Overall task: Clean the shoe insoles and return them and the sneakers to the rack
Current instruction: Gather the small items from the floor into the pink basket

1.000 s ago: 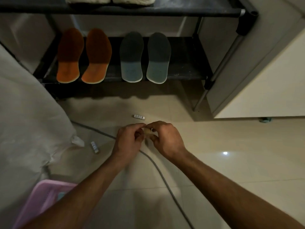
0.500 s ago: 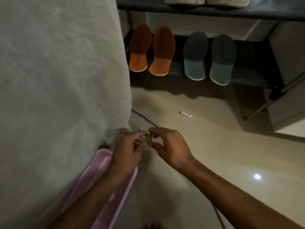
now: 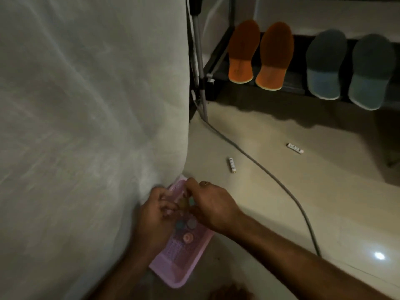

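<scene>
Two orange insoles point(image 3: 260, 55) and two grey-blue insoles point(image 3: 348, 68) lie side by side on the lower shelf of the dark shoe rack point(image 3: 296, 83) at the upper right. Down near the floor, my left hand point(image 3: 155, 215) and my right hand point(image 3: 207, 204) meet over a pink plastic basket point(image 3: 173, 269). Between their fingertips sits a small round brownish piece point(image 3: 184, 203); both hands pinch it. Several small round coloured pieces point(image 3: 187, 229) lie in the basket under my hands. No sneakers show in this view.
A large white cloth-covered mass point(image 3: 86, 126) fills the left half, right against the basket. A grey cable point(image 3: 270, 176) runs across the tiled floor from the rack's leg. Two small white batteries, one point(image 3: 232, 164) by the cable and one point(image 3: 294, 148) farther right, lie loose on the floor.
The view has swung left and down. My hands, still pinching the small piece, have dropped from above the floor to over the pink basket, whose coloured pieces now show.
</scene>
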